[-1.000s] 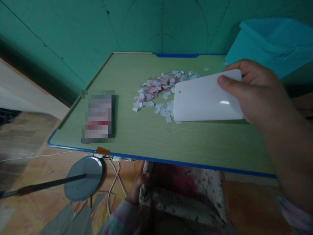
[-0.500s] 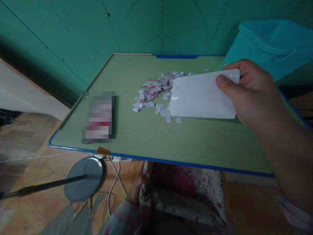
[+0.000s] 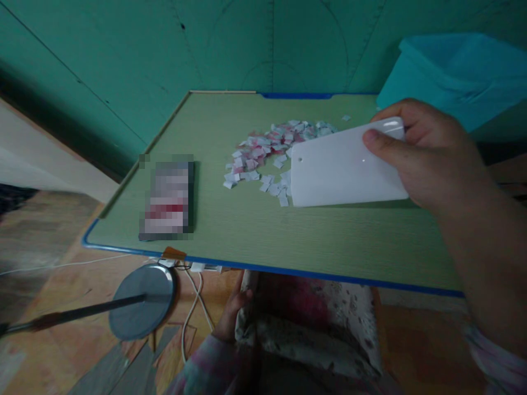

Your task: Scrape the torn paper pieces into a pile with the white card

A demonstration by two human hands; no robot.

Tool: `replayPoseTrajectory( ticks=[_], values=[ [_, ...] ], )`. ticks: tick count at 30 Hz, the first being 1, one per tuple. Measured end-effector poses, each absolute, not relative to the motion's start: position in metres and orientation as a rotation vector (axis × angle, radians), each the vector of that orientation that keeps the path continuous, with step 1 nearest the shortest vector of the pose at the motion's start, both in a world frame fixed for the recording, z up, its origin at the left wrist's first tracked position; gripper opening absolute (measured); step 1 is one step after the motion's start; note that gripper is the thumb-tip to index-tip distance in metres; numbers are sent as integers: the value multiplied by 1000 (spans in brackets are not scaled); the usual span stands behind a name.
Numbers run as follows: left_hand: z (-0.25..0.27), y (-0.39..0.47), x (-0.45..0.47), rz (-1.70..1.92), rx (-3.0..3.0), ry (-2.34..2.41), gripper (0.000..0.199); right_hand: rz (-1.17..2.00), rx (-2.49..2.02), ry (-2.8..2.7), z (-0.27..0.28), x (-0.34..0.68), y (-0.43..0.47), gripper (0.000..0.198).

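Between the right fingers [image 3: 383, 146] — a white panel [image 3: 343, 167], by one end

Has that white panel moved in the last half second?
Yes, slightly: the white panel has shifted, its end away from the right hand coming nearer the table's blue front edge.

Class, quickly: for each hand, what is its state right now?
Right hand: closed, holding the flat white piece by one end.
Left hand: at the edge of the spotted cloth; whether it grips cannot be told.
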State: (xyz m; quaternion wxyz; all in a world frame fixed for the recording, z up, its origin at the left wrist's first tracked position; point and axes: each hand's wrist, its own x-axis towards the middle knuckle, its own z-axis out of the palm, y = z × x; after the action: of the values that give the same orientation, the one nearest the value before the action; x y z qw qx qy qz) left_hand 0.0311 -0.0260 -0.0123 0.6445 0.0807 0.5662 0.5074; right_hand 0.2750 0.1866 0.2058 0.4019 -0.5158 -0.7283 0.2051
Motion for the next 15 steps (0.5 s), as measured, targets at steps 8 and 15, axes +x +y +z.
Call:
replayPoseTrajectory(
  ticks=[8, 15],
  values=[
    [1, -23, 35, 1179, 137, 1269, 52, 526, -1241, -1802, 199, 274, 189, 23],
    [0, -24, 35, 1164, 111, 1282, 48, 542, -1308, -1801, 206, 271, 185, 19]
  ],
)
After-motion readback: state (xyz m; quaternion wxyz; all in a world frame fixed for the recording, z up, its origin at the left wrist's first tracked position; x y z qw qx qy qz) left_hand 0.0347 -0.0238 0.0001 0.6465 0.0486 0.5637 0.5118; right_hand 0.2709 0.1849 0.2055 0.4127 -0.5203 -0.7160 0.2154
